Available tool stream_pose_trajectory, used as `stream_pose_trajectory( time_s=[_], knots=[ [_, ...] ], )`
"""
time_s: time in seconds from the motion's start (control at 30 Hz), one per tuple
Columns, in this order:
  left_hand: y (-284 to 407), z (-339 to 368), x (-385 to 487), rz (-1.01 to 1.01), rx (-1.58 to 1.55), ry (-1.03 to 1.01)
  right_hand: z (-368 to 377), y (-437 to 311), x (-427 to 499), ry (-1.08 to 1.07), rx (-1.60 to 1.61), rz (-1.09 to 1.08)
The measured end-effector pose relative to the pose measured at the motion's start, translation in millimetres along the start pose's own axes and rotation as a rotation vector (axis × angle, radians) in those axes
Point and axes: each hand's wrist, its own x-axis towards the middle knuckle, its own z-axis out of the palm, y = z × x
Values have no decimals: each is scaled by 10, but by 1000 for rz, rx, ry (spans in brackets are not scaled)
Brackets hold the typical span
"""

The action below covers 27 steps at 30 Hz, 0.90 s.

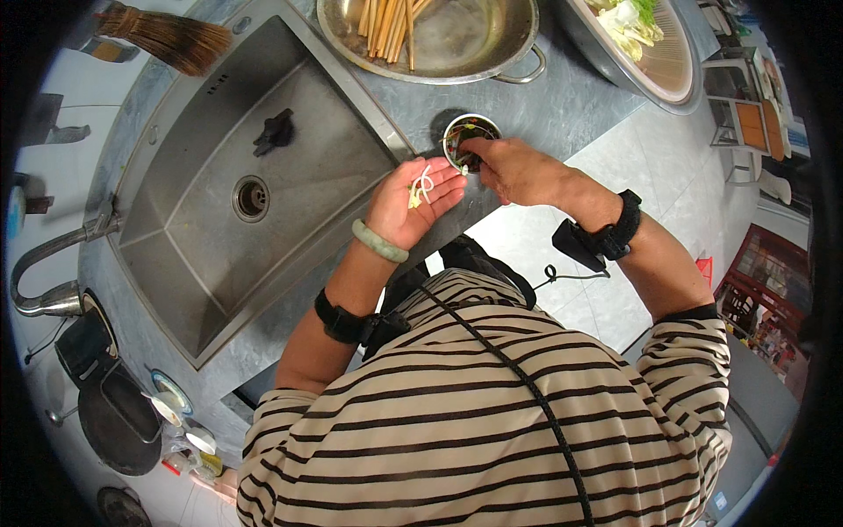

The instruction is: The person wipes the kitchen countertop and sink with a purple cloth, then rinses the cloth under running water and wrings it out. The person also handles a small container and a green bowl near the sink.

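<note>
My left hand [421, 197] lies palm up beside the sink's edge, with white noodle-like strands [425, 184] and pale yellow-green food scraps [414, 199] resting on it. A white-rimmed cup [450, 155] stands on the counter just past its fingertips. Dark contents with bits of greens [475, 128] show inside the cup. My right hand [527, 172] reaches over the cup's right side, and at least one finger dips inside. Whether those fingers pinch anything is hidden. A small white-green scrap [465, 170] sits between the left fingertips and the cup's near rim.
Left of my hands is a stainless steel sink [316, 165] with a dark wet cloth-like lump [274, 132] and a drain [251, 198]. Beyond the cup are a metal basin [471, 39] holding chopsticks [388, 29] and a basin-held colander [675, 59] with leafy vegetables. A brush [171, 39] lies far left.
</note>
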Motion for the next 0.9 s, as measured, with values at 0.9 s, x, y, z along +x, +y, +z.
stream_pose_trajectory(
  time_s=[0.9],
  knots=[
    [-50,89,-56,-93,-101,-66,-145,37,178,-287,178,60]
  ],
)
